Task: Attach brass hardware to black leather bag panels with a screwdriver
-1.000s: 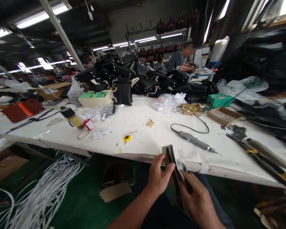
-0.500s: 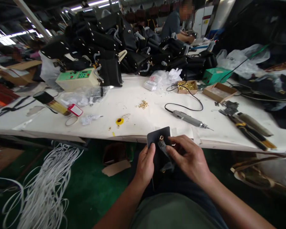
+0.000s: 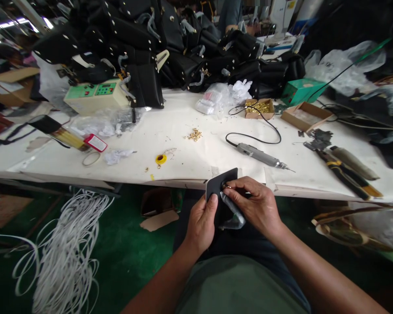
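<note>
Over my lap, just below the table's front edge, I hold a flat black leather piece (image 3: 220, 183). My left hand (image 3: 201, 224) grips its lower left side, thumb on its face. My right hand (image 3: 253, 205) is closed in a pinch on a small gold ring fitting (image 3: 225, 186) at the piece's upper middle. A scrap of clear plastic wrap (image 3: 234, 213) hangs from the piece under my right palm.
The white table (image 3: 183, 168) carries an electric screwdriver (image 3: 260, 156) with its cord, loose gold fittings (image 3: 194, 135), a yellow tape roll (image 3: 160, 159), pliers (image 3: 343, 172), small boxes (image 3: 304, 116) and a heap of black bags (image 3: 157, 43). White cord coils (image 3: 62, 257) lie on the green floor at left.
The camera has tilted further down. The black piece was turned from edge-on to face-up, and my right fingers have closed onto the gold fitting on it.
</note>
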The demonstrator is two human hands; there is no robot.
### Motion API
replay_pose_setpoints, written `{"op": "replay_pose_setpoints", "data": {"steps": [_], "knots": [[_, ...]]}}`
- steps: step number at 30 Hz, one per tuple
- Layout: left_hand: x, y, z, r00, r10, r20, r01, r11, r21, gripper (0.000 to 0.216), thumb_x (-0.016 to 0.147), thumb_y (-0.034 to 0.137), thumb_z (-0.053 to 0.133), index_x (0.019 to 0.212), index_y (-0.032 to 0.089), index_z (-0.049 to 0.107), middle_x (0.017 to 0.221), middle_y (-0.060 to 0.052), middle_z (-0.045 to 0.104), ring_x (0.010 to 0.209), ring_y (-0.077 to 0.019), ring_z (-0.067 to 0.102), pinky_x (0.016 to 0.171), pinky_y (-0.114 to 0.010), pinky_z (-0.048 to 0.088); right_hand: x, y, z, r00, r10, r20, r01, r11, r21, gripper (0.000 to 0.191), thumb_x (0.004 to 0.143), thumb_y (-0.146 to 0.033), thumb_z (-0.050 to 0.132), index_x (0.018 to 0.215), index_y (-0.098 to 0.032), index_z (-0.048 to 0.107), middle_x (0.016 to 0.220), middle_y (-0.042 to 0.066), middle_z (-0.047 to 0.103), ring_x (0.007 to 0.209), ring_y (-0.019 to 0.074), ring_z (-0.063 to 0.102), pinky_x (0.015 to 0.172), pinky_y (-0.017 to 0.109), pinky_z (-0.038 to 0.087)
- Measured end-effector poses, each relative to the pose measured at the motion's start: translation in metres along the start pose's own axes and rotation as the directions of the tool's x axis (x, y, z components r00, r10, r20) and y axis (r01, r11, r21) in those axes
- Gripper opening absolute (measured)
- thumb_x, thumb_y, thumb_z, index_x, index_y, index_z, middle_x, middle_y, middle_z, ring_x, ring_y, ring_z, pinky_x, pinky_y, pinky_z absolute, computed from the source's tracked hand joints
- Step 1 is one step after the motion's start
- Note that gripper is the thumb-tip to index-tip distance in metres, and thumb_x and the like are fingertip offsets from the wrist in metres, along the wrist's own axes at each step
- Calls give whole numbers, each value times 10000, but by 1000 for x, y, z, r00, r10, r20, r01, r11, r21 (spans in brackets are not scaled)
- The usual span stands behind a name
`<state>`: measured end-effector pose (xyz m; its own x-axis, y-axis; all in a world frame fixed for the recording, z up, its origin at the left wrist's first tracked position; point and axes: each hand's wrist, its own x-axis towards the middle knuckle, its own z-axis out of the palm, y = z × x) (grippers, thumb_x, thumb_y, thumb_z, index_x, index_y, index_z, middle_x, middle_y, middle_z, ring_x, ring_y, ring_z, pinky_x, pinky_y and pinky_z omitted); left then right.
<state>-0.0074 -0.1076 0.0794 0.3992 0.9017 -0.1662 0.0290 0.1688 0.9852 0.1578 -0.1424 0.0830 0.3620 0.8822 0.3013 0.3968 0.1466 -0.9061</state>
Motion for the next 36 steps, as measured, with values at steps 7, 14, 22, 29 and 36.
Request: {"op": "replay_pose_setpoints", "data": {"steps": [7,14,22,29,36], "knots": [[0,6,-6,996,-28,89,21,997,77,469,1013,541,509,1217,178,726,1119,-62,752,1026,-227,637,925,-295,477,5,2,-14,951,-280,129,287,957,-42,126,943,-165,712,1034,-223,776,943,41,744,829,148,711,729,256,575],[4,11,-12,985,-68,160,53,994,94,455,999,548,531,1115,162,744,1008,-49,738,971,-216,622,888,-286,466,19,1,-34,847,-352,399,414,907,-79,155,990,-170,638,1077,-223,756,984,58,725,865,163,699,738,279,559],[5,14,-3,982,-61,181,72,996,-59,446,991,514,573,1222,168,736,1175,-79,758,1116,-256,665,1019,-325,471,19,-4,-37,952,-174,254,172,985,30,73,956,-258,716,988,-223,771,939,37,742,852,162,699,778,282,557],[7,13,7,983,-96,159,132,963,-233,437,981,481,609,1272,176,726,1287,-97,734,1229,-276,650,1136,-380,427,15,-4,-33,996,89,20,-90,993,75,281,879,-381,789,1097,-217,719,807,0,658,688,147,593,627,280,505],[22,22,12,975,-214,-50,160,846,-508,405,869,445,762,1151,154,762,1265,-116,747,1240,-298,661,1113,-413,478,3,6,-40,939,339,49,-343,933,108,431,824,-527,803,1109,-216,713,943,31,665,738,154,559,648,286,474]]}}
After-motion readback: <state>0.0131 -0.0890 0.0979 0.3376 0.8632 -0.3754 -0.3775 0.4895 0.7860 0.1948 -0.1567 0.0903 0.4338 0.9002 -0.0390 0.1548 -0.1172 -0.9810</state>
